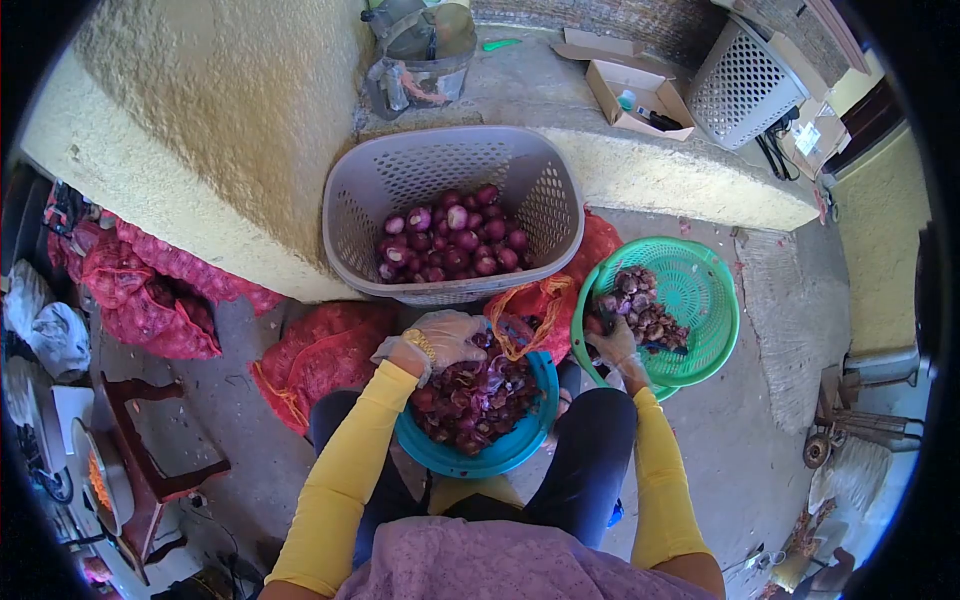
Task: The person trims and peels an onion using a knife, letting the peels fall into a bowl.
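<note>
My left hand (445,338), in a clear plastic glove, is over the far left rim of a blue basin (548,425). Its fingers stretch to the right above reddish onion skins (470,405) heaped in the basin. My right hand (614,345), also gloved, reaches into the left side of a green strainer basket (728,318). Its fingers are bent around something dark that I cannot make out, beside a pile of small dark onions and skins (645,308). Beyond both hands, a grey perforated basket (345,215) contains many peeled purple onions (455,235).
Red mesh sacks (325,350) lie left of the basin, with more sacks (150,300) by the wall. A yellow-walled ledge (680,185) holds a dirty bucket (425,60), an open cardboard box (640,95) and a light perforated basket (745,85). A wooden frame (150,440) stands left.
</note>
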### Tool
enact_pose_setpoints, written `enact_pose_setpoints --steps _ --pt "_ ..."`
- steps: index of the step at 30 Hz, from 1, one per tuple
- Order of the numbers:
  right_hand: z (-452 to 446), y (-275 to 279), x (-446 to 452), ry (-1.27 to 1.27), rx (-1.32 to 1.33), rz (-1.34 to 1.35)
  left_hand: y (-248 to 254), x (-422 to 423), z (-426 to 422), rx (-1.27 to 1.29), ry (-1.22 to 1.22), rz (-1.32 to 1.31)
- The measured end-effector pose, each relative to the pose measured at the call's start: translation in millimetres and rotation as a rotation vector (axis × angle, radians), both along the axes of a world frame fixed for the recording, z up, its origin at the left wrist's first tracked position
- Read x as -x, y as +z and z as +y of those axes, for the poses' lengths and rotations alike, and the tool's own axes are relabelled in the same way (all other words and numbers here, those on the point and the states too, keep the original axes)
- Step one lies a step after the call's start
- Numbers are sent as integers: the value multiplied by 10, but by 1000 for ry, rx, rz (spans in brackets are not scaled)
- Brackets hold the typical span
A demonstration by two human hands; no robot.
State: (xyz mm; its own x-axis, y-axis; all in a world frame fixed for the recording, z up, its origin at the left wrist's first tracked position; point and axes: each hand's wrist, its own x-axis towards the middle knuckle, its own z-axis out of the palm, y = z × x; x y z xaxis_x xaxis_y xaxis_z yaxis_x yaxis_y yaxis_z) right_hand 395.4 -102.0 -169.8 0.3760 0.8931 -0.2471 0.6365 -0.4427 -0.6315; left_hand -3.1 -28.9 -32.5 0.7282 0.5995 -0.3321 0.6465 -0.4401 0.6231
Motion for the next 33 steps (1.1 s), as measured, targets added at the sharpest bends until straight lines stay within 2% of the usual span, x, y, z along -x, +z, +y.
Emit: enact_pose_setpoints --steps 3,6,8,9,12,15,17,18,20,21,23,25,27,28,30,31,32,33 --pt "9 -90 -64 5 -29 126 46 -8 3 14 8 -10" --pt "-46 297 0 17 53 179 19 4 -21 -15 31 6" --pt "-79 457 0 -115 122 412 -70 20 -3 -10 13 -29" --pt "-97 598 14 -118 123 411 -33 11 -5 -8 10 -29" --pt "-163 1144 100 -139 28 699 95 -38 14 6 6 -71" --pt "-188 1599 193 -104 -22 732 96 -85 34 79 -43 -105" --pt "-159 1835 329 -62 -6 758 47 -173 13 41 -73 -384" --pt "-122 1959 441 -64 -7 757 136 -245 -27 41 -74 -384" --pt "-53 2242 768 30 136 633 439 -417 -155 276 92 -703" --pt "-47 2389 1019 14 82 679 488 -479 -215 273 94 -703" --pt "12 2376 1283 61 68 737 530 -556 -339 160 195 -827" --pt "56 2299 1478 106 55 797 468 -559 -388 57 255 -787" --pt "90 2163 1628 193 -116 822 485 -520 -404 -78 317 -770" --pt "101 2221 1709 193 -117 820 437 -503 -396 -79 317 -771" --pt "140 2387 1836 265 -119 598 374 -476 -352 53 430 -1042" --pt "160 2383 1862 308 -163 503 403 -435 -304 -122 383 -1006" --pt "182 2383 1880 313 -168 508 435 -374 -304 -129 383 -1002" --pt "188 2381 1895 303 -199 631 462 -308 -324 -53 406 -969"
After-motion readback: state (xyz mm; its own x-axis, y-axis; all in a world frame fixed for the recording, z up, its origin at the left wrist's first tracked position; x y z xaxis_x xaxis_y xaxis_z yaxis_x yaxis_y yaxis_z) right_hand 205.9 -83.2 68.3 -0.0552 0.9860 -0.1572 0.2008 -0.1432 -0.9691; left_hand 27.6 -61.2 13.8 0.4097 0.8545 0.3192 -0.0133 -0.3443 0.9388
